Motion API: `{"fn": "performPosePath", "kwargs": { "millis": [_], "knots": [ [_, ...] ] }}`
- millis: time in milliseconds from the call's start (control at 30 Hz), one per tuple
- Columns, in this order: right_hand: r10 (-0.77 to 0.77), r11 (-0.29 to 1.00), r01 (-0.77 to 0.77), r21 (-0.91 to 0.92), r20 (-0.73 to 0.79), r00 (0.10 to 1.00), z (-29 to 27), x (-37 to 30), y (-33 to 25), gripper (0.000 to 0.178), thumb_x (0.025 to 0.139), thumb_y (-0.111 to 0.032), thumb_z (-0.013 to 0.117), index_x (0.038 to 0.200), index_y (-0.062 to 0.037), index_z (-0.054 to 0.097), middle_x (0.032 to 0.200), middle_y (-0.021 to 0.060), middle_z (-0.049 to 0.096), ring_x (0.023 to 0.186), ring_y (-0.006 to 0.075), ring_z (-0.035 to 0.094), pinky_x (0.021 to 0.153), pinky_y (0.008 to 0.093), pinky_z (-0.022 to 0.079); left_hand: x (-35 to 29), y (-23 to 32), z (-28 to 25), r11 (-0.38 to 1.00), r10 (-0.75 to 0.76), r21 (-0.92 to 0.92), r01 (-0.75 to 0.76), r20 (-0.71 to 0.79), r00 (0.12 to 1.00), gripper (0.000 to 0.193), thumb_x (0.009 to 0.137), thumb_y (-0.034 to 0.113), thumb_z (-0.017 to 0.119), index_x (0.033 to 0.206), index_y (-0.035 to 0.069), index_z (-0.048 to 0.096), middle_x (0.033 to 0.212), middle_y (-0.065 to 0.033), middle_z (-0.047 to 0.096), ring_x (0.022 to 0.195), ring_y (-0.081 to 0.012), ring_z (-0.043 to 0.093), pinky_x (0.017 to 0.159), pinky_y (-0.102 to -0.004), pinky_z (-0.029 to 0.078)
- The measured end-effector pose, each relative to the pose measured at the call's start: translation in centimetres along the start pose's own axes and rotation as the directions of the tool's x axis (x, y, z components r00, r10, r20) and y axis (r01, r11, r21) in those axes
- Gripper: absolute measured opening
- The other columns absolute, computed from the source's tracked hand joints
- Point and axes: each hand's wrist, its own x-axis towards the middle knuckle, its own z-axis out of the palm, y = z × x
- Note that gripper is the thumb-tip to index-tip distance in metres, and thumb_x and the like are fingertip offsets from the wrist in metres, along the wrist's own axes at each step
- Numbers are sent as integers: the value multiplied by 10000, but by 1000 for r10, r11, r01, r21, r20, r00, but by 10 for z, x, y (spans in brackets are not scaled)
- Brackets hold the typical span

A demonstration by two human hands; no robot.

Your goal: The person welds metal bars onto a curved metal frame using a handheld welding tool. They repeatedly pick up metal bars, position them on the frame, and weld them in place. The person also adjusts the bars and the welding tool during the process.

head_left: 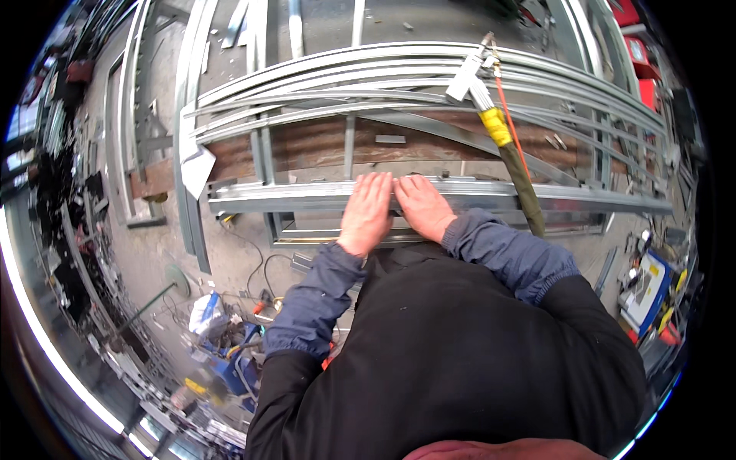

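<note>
head view: two hands flat on a steel channel

item one, the grey steel channel (307, 195), ran crosswise over a work frame and served as the landmark. the left hand (366, 213) lay palm down on the channel near its middle, fingers spread out flat and gripping nothing. the right hand (422, 207) lay just beside it on the same channel, also flat with fingers extended, the two hands touching or nearly so at the fingertips. both wrists showed blue sleeves (498, 249).

beyond the channel, a stack of bent steel profiles (345, 77) lay lengthwise. a hose with a yellow band (512, 157) crossed the channel to the right of the hands, its grey nozzle (468, 77) resting on the profiles. a rusty brown beam (314, 146) showed under the frame, behind the channel. below the channel's left part, a blue machine (234, 360) stood on the concrete floor (230, 261) among cables.
</note>
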Motion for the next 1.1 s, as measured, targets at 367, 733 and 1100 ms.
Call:
{"fn": "performPosePath", "kwargs": {
  "millis": [367, 733, 1100],
  "knots": [
    [117, 992, -124, 27, 182, 976, 0, 0, -8, 817, 768, -35, 833, 1512, 71, 512, 1294, 164, 582, 1192, 393, 554, 1058, 481, 491, -1, 4, 25, 998, -1, -58, -19, -332, 943, 649, 909, 136, 672, 1530, -11, 555, 1249, -108, 694, 1164, -273, 654, 1103, -403, 504],
    [82, 992, -94, 87, 139, 987, -6, 8, -12, 713, 764, -31, 811, 1421, 49, 547, 1205, 177, 604, 1124, 395, 575, 1004, 501, 494, 1, -6, 38, 981, -38, -192, -13, -256, 966, 663, 941, 103, 646, 1573, -24, 490, 1217, -153, 702, 1169, -333, 666, 1066, -440, 520],
    [152, 969, -149, 196, -2, 988, -64, 5, 10, 676, 834, -158, 825, 1441, 3, 576, 1485, 223, 606, 1401, 422, 558, 1216, 512, 450, 10, 1, 32, 999, -3, -44, -6, -198, 980, 569, 845, 90, 684, 1409, 31, 648, 1315, -126, 693, 1259, -309, 641, 1112, -457, 495]
  ]
}}
